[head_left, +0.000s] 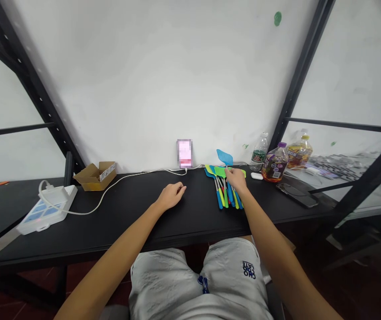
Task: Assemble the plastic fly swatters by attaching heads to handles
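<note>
My right hand [236,179] is closed on a blue fly swatter [225,157], pinching it just below its head, which stands up above the rest. Below and around that hand lies a pile of fly swatters [221,190] with blue, green and yellow heads and coloured handles pointing toward me. Part of the pile is hidden behind my fingers and wrist. My left hand [171,195] rests on the black table [137,206] left of the pile, its fingers curled in with nothing seen in them.
A lit phone [185,153] leans on the wall, its white cable running to a power strip [48,209]. An open cardboard box [96,176] sits at left. On the right are a water bottle [259,152], drink bottles [275,163], a white case [256,176] and a dark phone [297,195].
</note>
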The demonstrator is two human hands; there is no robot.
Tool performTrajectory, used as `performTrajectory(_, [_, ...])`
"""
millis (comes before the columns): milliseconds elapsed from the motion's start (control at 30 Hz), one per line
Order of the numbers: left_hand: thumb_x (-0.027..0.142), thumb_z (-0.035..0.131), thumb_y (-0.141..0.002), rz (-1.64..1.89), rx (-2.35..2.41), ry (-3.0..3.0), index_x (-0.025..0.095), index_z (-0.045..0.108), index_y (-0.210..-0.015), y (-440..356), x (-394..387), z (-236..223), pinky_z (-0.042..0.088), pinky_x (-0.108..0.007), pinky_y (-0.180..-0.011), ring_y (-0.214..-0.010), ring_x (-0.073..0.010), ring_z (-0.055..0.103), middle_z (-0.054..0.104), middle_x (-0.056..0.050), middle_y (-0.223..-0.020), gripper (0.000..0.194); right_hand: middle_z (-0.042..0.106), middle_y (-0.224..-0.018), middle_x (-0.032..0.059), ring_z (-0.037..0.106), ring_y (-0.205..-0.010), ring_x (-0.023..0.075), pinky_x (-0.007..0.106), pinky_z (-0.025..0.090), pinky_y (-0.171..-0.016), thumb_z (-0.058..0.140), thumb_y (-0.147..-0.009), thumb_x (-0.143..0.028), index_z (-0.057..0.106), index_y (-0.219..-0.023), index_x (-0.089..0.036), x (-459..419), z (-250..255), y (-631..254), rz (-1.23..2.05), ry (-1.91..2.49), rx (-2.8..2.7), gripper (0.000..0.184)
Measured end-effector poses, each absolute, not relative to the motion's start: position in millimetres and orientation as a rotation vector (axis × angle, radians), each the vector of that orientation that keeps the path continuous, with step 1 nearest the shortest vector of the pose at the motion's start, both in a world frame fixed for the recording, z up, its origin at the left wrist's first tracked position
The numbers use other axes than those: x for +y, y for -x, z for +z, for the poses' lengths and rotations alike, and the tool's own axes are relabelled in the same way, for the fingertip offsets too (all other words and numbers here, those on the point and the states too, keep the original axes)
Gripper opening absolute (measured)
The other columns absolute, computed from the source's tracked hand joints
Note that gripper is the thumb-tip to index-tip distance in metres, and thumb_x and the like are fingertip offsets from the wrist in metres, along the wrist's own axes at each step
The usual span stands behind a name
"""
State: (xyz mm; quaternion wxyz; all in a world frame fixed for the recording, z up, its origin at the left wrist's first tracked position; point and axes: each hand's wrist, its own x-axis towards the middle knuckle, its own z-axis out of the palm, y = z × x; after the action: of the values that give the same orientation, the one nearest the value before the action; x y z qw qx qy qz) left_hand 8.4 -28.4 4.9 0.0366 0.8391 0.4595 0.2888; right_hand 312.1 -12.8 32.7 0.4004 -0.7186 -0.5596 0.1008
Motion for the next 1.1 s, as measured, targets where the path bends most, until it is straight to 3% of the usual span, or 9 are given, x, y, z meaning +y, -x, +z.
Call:
performTrajectory(267, [0.043,0.04,-0.094,0.868,1.43,-2.554,0.021,0.06,-0.077,-7,-25,3,0.03,-0.026,-0.058,-0.06,-0.0143,0.052,0.058,0.0,-0.064,0.034,0.063,-0.078,0.0122,0.063,-0.076,0.0245,0.029,0.044,-0.062,0.049,-0.086,-0.039,0.062,-0.073,-0.018,-8,26,-314,0.208,2.167,-1.594,0.028])
performTrajectory(500, [0.041,0.041,-0.093,0.849,1.432,-2.55,0.02,0.059,-0.076,-7,-27,5,0.029,-0.026,-0.057,-0.059,-0.0136,0.05,0.058,0.0,-0.064,0.032,0.065,-0.097,0.0157,0.063,-0.095,0.0302,0.035,0.049,-0.073,0.053,-0.083,-0.042,0.064,-0.094,-0.017,-6,23,-315,0.192,2.27,-1.594,0.03])
performTrajectory(600, [0.042,0.041,-0.093,0.838,1.442,-2.543,0.02,0.06,-0.077,-7,-27,6,0.029,-0.026,-0.057,-0.06,-0.0138,0.051,0.059,0.0,-0.065,0.033,0.063,-0.108,0.0183,0.06,-0.104,0.0316,0.038,0.048,-0.08,0.05,-0.085,-0.046,0.062,-0.106,-0.015,-9,24,-314,0.138,2.279,-1.529,0.039])
performTrajectory(700, [0.042,0.041,-0.093,0.83,1.443,-2.54,0.02,0.061,-0.077,-7,-27,6,0.031,-0.026,-0.058,-0.06,-0.0139,0.051,0.059,0.0,-0.065,0.033,0.055,-0.122,0.0252,0.052,-0.117,0.0373,0.045,0.042,-0.092,0.048,-0.085,-0.059,0.056,-0.12,-0.009,-10,25,-315,0.028,2.346,-1.386,0.062])
performTrajectory(800, [0.042,0.041,-0.092,0.826,1.442,-2.543,0.02,0.061,-0.077,-7,-27,6,0.032,-0.026,-0.059,-0.061,-0.0143,0.052,0.06,-0.001,-0.065,0.033,0.05,-0.128,0.0295,0.047,-0.122,0.0418,0.05,0.036,-0.097,0.045,-0.08,-0.071,0.052,-0.126,-0.006,-9,25,-317,0.122,2.427,-1.317,0.08])
performTrajectory(900, [0.041,0.041,-0.092,0.826,1.443,-2.55,0.021,0.061,-0.077,-7,-27,6,0.033,-0.026,-0.059,-0.062,-0.0149,0.054,0.061,-0.001,-0.067,0.032,0.05,-0.129,0.0287,0.045,-0.123,0.0427,0.051,0.035,-0.097,0.045,-0.077,-0.076,0.048,-0.13,-0.007,-7,23,-316,0.263,2.442,-1.356,0.087])
performTrajectory(1100, [0.041,0.042,-0.092,0.823,1.437,-2.562,0.02,0.061,-0.076,-7,-27,6,0.032,-0.026,-0.059,-0.062,-0.0149,0.054,0.061,-0.001,-0.067,0.032,0.053,-0.125,0.0306,0.047,-0.121,0.0435,0.051,0.035,-0.095,0.046,-0.071,-0.083,0.047,-0.128,-0.005,-11,20,-297,0.198,2.372,-1.506,0.096])
